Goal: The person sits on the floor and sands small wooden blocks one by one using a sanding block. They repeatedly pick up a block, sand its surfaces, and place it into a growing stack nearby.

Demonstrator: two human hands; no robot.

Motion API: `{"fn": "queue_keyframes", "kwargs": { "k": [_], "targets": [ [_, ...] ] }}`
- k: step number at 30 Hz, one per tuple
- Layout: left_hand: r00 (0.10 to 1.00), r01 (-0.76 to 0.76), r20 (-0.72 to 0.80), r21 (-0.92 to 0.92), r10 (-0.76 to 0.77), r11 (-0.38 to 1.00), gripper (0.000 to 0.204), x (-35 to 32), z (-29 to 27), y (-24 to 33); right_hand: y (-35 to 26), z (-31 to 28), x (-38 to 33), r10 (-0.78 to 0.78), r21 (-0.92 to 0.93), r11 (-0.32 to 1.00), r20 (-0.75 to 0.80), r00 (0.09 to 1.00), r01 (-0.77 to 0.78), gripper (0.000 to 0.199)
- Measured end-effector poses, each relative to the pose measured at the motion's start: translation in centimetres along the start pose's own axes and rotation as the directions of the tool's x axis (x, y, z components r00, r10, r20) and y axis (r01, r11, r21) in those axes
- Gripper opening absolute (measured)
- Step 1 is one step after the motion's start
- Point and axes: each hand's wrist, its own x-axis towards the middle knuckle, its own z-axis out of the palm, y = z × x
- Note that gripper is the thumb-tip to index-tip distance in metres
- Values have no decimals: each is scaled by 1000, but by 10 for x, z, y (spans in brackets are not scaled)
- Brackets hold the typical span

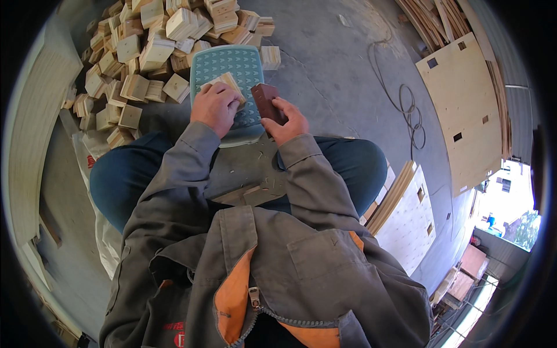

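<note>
My left hand (215, 106) presses a pale square wooden block (223, 83) flat onto the top of a light teal plastic stool (228, 62) in front of my knees. Just to the right of that block, my right hand (286, 122) grips a dark reddish-brown sanding block (264, 98), which stands tilted at the stool's right edge. Both grey sleeves come up from the lower middle of the view.
A big heap of similar wooden blocks (151, 46) lies on the concrete floor behind and left of the stool. Plywood panels with cut-outs (464, 110) lean at the right, a stack of boards (406, 214) sits by my right knee, and a cable (409, 113) coils across the floor.
</note>
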Motion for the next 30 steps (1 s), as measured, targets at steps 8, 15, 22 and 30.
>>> {"fn": "queue_keyframes", "kwargs": {
  "k": [8,15,22,30],
  "targets": [
    [998,-36,60,78,32,996,8,3,0,7,1,-1,1,1,-9,1000,2,1000,-1,64],
    [996,18,85,158,-32,987,7,8,8,10,-1,-1,2,8,-4,1000,13,1000,-8,64],
    [948,226,-187,-181,-259,957,8,15,-6,-13,4,0,3,48,21,999,15,999,-48,65],
    [978,188,-18,-342,-206,921,11,-9,-31,-11,-1,6,4,43,76,996,12,999,-44,64]
  ]
}}
